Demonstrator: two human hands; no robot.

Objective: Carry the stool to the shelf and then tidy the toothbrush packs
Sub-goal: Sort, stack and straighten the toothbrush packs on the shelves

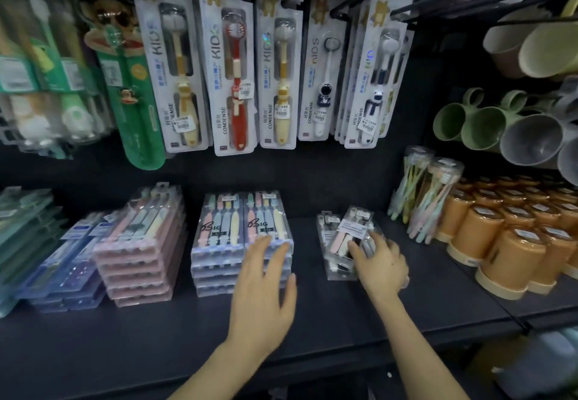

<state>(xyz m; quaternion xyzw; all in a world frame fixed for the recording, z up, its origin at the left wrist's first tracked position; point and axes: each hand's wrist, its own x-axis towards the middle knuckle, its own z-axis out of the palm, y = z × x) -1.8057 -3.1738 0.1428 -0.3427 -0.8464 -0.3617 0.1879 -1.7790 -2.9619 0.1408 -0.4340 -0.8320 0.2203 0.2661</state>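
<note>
The small toothbrush pack point(355, 227) is at the centre-right of the dark shelf point(156, 337). It is tilted up, propped on a second small pack point(331, 243) that lies flat under it and slightly to its left. The right hand point(380, 262) grips the tilted pack at its near end, with the thumb on the left side and the fingers point(378, 240) curled over the right side.

The left hand point(262, 280) holds nothing. Its fingers are straight and spread, and the fingertips are over the front edge of the clear stacks point(219, 243). It cannot be told whether they are touching.

The clear stacks are two piles standing side by side, several packs deep, each showing pastel brushes and the word "Big". To their left stands a pink stack point(140, 259), set at an angle. Further left is a lower violet stack point(68, 268), also skewed, and teal packs point(25, 218) sit at the far left edge, blurred.

Above the shelf, kids' toothbrush cards point(231, 55) hang from black hooks in a row, and some of them are not hanging straight.

To the right of the small packs, two clear tubes of toothbrushes point(434, 196) lean against rows of orange cups point(506, 243). Green mugs point(469, 124) and grey mugs point(531, 140) lie on their sides higher up at the right.
</note>
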